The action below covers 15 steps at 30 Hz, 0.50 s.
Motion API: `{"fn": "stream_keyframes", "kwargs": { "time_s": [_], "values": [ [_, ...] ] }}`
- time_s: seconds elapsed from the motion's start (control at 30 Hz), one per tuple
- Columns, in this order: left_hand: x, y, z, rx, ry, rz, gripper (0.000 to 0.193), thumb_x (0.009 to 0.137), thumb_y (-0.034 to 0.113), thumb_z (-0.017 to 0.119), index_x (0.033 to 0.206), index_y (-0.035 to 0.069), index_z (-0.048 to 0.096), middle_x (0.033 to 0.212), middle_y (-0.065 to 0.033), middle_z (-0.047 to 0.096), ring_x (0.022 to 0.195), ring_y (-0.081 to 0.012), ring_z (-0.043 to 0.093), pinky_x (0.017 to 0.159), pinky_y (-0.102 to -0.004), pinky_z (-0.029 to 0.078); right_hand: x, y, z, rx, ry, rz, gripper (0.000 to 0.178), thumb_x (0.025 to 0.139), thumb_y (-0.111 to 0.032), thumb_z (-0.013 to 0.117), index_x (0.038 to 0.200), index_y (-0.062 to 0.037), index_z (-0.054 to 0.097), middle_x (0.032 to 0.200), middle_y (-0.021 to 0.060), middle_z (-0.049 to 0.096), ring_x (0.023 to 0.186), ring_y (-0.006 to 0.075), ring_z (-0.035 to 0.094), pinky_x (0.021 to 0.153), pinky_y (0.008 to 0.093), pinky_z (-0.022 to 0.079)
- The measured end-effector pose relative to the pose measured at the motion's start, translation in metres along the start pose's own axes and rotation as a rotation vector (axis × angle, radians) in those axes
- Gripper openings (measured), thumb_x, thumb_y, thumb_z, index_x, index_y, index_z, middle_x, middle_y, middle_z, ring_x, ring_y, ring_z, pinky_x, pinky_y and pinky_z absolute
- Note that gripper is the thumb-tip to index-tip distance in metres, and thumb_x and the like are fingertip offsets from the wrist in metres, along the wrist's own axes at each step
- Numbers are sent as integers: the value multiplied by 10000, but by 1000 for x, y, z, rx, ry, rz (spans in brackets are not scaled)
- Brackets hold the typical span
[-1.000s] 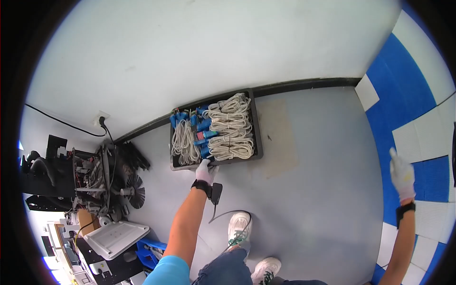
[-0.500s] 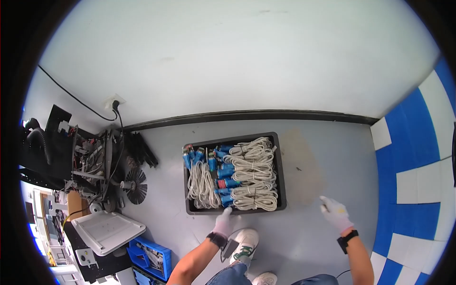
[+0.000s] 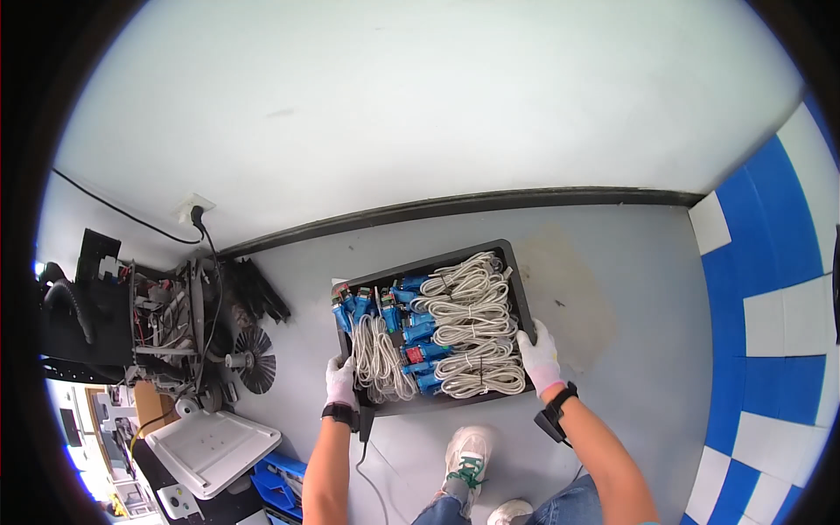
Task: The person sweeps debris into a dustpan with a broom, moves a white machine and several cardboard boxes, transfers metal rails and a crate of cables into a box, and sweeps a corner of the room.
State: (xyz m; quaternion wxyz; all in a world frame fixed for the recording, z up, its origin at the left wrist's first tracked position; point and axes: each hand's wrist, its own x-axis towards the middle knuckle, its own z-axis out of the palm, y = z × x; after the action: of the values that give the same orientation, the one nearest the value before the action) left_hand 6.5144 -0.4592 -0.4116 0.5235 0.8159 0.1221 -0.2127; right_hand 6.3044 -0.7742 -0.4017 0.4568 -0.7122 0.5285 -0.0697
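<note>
A black rectangular tray [image 3: 519, 289] holds several coiled, tied bundles of whitish cable [image 3: 475, 325] with blue connectors [image 3: 419, 329]. My left hand [image 3: 341, 381], in a white glove, grips the tray's left side near its front corner. On the opposite side, my gloved right hand [image 3: 539, 357] is closed round the rim toward the front. Both hands' fingertips are partly hidden by the tray wall. The tray sits slightly turned, its right end farther from me at the back.
A machine with exposed parts [image 3: 162, 306] and a round black brush [image 3: 255, 359] stand at left. Nearer are a white tray-like lid [image 3: 210, 451] and a blue bin [image 3: 282, 488]. A wall runs behind; blue and white tiles [image 3: 770, 332] line the right. My shoe [image 3: 468, 455] is just in front.
Both hands have moved to the tray's sides and taken hold: the left from the front edge, the right from the open floor. The tray has turned a little and shifted slightly toward me.
</note>
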Motion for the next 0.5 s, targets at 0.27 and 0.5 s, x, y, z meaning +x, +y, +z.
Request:
{"fn": "stream_keyframes", "kwargs": {
  "time_s": [0.27, 0.5],
  "values": [
    [23, 16, -42, 47, -105, -76, 308, 724, -12, 481, 1026, -53, 528, 856, -124, 589, 744, -245, 586, 657, -336, 476, 0, -18, -17, 89, -50, 36, 276, 723, -225, 548, 899, -17, 591, 882, 218, 588, 876, 364, 553, 772, 418, 433],
    [-103, 133, -15, -108, -504, -312, 391, 652, -123, 442, 1033, -39, 467, 904, -148, 578, 786, -270, 599, 698, -355, 512, -116, 13, -117, 223, 43, 259, 302, 733, -200, 576, 963, -4, 561, 913, 203, 579, 864, 349, 550, 755, 388, 430]
  ]
}}
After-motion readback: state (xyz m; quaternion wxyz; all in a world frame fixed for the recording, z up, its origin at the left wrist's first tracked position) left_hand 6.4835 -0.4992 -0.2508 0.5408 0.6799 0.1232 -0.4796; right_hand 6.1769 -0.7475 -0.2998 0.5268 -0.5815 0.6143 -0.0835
